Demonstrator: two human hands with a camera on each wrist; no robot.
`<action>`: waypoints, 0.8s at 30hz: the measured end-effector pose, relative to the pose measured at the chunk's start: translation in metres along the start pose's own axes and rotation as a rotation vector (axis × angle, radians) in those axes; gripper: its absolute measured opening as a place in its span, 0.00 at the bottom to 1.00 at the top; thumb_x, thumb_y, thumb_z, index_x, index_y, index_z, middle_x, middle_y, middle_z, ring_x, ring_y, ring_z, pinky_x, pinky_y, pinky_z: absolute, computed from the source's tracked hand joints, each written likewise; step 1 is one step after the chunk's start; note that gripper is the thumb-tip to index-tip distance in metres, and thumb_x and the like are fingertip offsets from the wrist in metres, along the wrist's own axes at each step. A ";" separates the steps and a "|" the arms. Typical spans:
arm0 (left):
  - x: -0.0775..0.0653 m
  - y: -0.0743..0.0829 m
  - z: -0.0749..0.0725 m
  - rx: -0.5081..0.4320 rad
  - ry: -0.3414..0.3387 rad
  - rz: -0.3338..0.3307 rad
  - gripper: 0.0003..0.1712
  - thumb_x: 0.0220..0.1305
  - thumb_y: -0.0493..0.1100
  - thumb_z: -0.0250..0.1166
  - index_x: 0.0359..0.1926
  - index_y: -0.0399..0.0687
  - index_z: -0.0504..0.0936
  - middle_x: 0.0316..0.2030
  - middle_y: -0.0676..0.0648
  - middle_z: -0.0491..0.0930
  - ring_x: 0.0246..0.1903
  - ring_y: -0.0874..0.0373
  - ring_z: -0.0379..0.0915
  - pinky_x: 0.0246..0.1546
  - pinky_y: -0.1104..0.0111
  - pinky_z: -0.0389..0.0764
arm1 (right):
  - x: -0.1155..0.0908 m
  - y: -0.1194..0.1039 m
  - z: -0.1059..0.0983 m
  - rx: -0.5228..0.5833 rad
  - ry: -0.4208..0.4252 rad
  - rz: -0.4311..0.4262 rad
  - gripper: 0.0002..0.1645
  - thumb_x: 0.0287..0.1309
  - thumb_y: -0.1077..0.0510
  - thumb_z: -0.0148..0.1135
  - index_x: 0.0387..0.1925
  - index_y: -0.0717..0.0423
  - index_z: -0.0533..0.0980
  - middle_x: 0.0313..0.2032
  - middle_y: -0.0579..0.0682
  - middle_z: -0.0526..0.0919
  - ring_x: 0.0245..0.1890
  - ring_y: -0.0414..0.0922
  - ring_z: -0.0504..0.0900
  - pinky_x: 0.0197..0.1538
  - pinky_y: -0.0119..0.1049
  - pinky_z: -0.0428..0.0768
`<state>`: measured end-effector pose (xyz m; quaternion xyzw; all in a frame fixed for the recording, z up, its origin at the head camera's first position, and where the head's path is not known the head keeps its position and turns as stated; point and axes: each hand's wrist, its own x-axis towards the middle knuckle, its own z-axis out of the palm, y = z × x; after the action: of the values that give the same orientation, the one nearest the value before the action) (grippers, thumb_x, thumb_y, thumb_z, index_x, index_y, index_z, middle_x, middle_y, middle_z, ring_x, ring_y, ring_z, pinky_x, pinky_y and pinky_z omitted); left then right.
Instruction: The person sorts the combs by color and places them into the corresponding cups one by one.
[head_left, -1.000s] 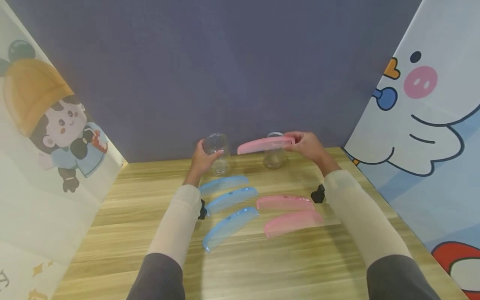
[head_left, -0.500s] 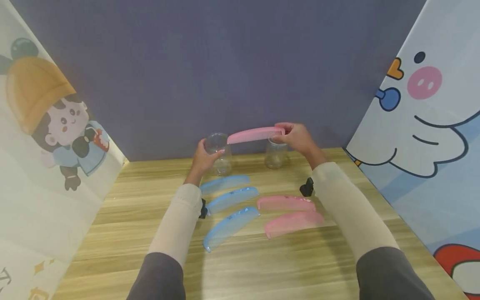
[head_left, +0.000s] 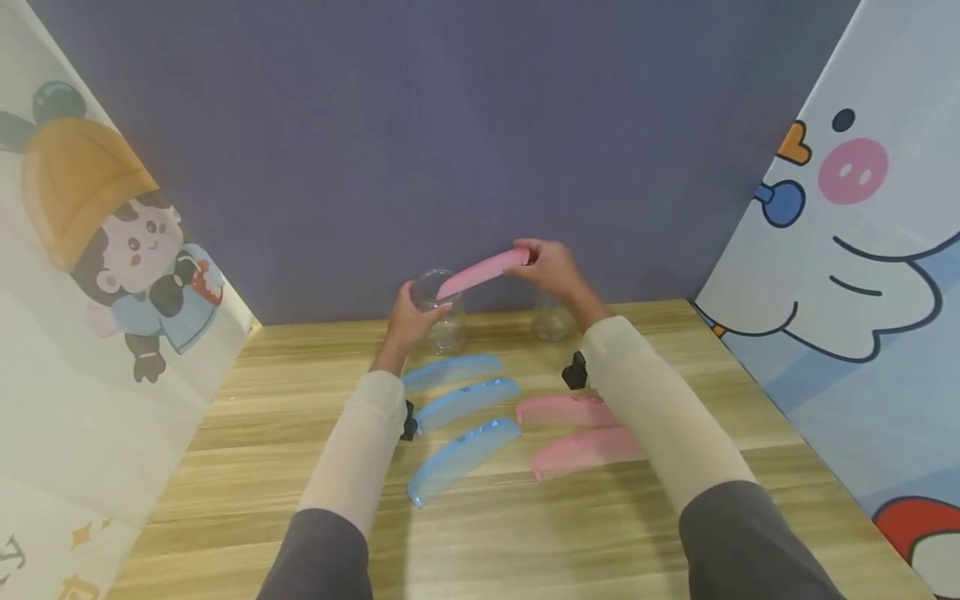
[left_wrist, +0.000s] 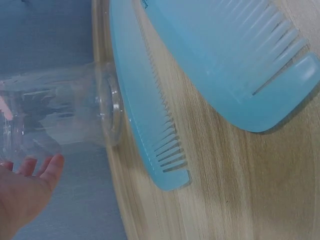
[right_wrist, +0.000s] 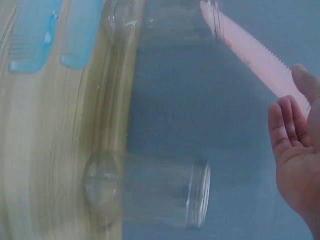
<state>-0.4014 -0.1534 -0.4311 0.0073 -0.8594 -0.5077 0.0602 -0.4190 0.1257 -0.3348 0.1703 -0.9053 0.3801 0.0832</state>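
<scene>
My left hand (head_left: 411, 323) holds a clear jar (head_left: 448, 333) upright at the back of the table, thumb on the near side. A pink comb (head_left: 483, 273) is pinched at one end by my right hand (head_left: 553, 268). It slants down leftward, its free tip at the jar's mouth. In the right wrist view the comb (right_wrist: 255, 55) overlaps that jar's rim, and in the left wrist view a pink tip (left_wrist: 5, 109) shows within the jar's outline. A second clear jar (right_wrist: 155, 190) stands below my right hand, partly hidden by it in the head view.
Three blue combs (head_left: 465, 400) lie on the wooden table (head_left: 300, 467) in front of the jars. Two pink combs (head_left: 585, 450) lie to their right, partly covered by my right sleeve. A dark wall (head_left: 480, 133) stands behind, with printed panels (head_left: 855, 267) at both sides.
My right hand has moved left with the pink comb, from over the second jar to the held jar's mouth, and the comb now tilts down. The left hand keeps its hold.
</scene>
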 end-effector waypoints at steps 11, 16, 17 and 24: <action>-0.001 0.000 0.002 -0.024 -0.003 0.011 0.60 0.59 0.58 0.74 0.80 0.44 0.49 0.77 0.35 0.58 0.75 0.37 0.57 0.77 0.46 0.61 | 0.002 -0.010 0.015 0.155 -0.032 0.027 0.37 0.69 0.50 0.64 0.74 0.55 0.66 0.56 0.55 0.86 0.55 0.51 0.85 0.58 0.46 0.84; 0.001 0.001 -0.001 -0.021 0.008 0.021 0.58 0.60 0.57 0.73 0.80 0.42 0.49 0.76 0.34 0.59 0.74 0.38 0.58 0.76 0.48 0.63 | -0.003 -0.008 0.013 0.149 -0.083 0.021 0.35 0.72 0.45 0.60 0.74 0.52 0.67 0.58 0.54 0.83 0.55 0.51 0.83 0.58 0.50 0.83; 0.002 0.002 -0.002 -0.020 0.007 0.022 0.59 0.61 0.57 0.73 0.80 0.42 0.49 0.76 0.34 0.59 0.74 0.38 0.58 0.77 0.49 0.63 | -0.005 -0.006 0.011 0.145 -0.094 0.017 0.34 0.72 0.45 0.59 0.73 0.53 0.67 0.59 0.54 0.82 0.55 0.52 0.83 0.58 0.51 0.83; -0.001 0.000 -0.001 -0.042 -0.007 0.007 0.60 0.61 0.57 0.73 0.80 0.43 0.47 0.77 0.35 0.56 0.75 0.38 0.56 0.77 0.48 0.61 | -0.019 0.015 0.002 0.138 -0.202 0.031 0.32 0.75 0.46 0.56 0.72 0.56 0.68 0.62 0.58 0.79 0.58 0.56 0.81 0.60 0.52 0.82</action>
<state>-0.3999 -0.1544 -0.4311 0.0013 -0.8487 -0.5256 0.0589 -0.4072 0.1385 -0.3510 0.1991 -0.8833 0.4237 -0.0259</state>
